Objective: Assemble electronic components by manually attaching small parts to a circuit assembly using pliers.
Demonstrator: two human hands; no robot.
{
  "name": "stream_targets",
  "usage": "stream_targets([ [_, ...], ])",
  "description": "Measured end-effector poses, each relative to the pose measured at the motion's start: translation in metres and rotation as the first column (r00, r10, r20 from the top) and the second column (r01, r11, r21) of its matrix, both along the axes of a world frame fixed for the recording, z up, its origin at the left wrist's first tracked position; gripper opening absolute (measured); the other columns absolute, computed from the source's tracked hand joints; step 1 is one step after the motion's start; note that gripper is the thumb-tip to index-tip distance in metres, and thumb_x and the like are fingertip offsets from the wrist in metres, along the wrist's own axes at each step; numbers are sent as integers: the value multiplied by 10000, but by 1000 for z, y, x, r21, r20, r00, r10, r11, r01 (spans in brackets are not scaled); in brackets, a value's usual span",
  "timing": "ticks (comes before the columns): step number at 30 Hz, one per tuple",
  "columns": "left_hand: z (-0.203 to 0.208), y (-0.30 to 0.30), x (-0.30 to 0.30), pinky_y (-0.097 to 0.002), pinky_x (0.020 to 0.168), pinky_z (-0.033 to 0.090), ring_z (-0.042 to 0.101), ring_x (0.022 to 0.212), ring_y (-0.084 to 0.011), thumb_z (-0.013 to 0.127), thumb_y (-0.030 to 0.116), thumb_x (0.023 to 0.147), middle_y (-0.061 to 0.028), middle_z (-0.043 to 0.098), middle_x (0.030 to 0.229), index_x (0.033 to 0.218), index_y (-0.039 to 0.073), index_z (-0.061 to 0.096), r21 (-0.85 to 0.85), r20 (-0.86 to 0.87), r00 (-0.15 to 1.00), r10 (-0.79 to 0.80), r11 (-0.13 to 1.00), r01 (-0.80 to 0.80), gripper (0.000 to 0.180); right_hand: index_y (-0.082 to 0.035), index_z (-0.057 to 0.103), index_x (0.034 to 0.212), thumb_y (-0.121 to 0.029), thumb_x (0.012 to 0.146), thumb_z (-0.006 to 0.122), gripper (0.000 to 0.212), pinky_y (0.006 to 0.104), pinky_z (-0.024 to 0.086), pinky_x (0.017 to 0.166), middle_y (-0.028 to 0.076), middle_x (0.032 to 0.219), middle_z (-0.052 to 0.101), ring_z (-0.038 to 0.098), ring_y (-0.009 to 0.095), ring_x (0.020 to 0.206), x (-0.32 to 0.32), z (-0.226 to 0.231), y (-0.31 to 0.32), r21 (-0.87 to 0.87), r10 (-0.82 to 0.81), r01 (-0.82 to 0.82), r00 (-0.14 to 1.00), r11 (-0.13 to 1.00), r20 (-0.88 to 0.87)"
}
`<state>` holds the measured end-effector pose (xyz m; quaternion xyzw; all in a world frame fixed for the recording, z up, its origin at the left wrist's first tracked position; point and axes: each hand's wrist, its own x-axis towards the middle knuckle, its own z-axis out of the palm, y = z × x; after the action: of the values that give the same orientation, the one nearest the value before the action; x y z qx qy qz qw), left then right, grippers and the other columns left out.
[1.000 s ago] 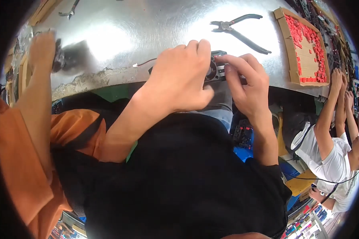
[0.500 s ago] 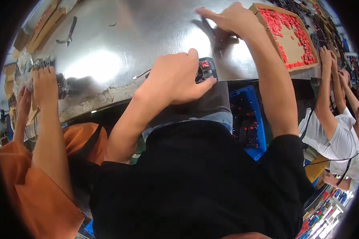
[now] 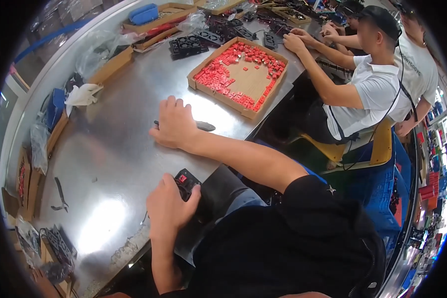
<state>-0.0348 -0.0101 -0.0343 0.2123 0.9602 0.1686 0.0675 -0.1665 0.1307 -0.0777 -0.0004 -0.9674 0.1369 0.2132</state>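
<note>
My left hand (image 3: 165, 207) is closed around a small black fan housing (image 3: 183, 186) with a red switch, at the table's near edge; thumb and fingers grip its sides, and the palm hides part of it. Further forward, my right hand (image 3: 174, 123) lies palm down over a slim dark hand tool (image 3: 205, 126), its fingers bent round the middle. The tool's ends stick out on both sides of this hand; its exact kind is hidden.
A cardboard tray (image 3: 223, 99) of red switches sits at the far right of the metal table (image 3: 119, 149). Cutting pliers (image 3: 60, 196) lie at left. Black fan housings (image 3: 188, 45) are piled at the back. A co-worker in a white shirt (image 3: 355, 99) works at right.
The view has swung to the right. My right hand, earlier with a finger stretched out above the dark tool, has come down and closed on it. My left hand keeps the fan housing.
</note>
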Motion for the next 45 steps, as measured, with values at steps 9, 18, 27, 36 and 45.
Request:
stream_targets([
  [9, 2, 3, 1, -503, 701, 509, 655, 793, -444, 678, 471, 836, -253, 657, 830, 921, -34, 513, -8, 0, 1000, 30, 1000, -30, 538, -33, 639, 1042, -302, 886, 657, 311, 282, 481, 707, 133, 963, 581, 598, 198, 805, 43, 47, 51, -596, 360, -489, 872, 637, -331],
  [18, 10, 4, 6, -505, 719, 499, 646, 813, -460, 669, 453, 841, -269, 650, 826, 917, -35, 505, -9, 25, 999, 28, 1000, -28, 521, 6, 556, 1132, -313, 942, 451, 386, 261, 417, 743, 70, 929, 555, 485, 126, 791, 97, 43, 51, -868, 420, -486, 813, 105, -404],
  [27, 8, 0, -4, -497, 701, 520, 660, 799, -433, 650, 511, 844, -242, 661, 838, 930, -32, 544, -21, 67, 998, -17, 1000, 18, 560, 8, 554, 1029, -612, 941, 310, 672, 346, 395, 662, 91, 806, 547, 501, 204, 708, 116, 60, 57, -767, 247, -471, 757, -436, -605],
  [36, 6, 9, 0, -431, 626, 543, 689, 724, -359, 673, 502, 837, -196, 665, 793, 912, -35, 551, -7, 54, 998, -18, 1000, 19, 557, 44, 521, 1193, -622, 939, 412, 721, 336, 341, 763, 111, 972, 471, 418, 196, 858, 110, 48, 61, -687, 465, -436, 515, -582, -721],
  [45, -5, -1, 4, -420, 619, 547, 688, 696, -352, 694, 498, 826, -189, 650, 738, 889, -33, 557, 11, 17, 1000, -26, 1000, 26, 552, 44, 518, 1212, -640, 941, 379, 749, 343, 344, 781, 116, 988, 466, 413, 202, 871, 111, 38, 48, -690, 489, -458, 490, -560, -722],
])
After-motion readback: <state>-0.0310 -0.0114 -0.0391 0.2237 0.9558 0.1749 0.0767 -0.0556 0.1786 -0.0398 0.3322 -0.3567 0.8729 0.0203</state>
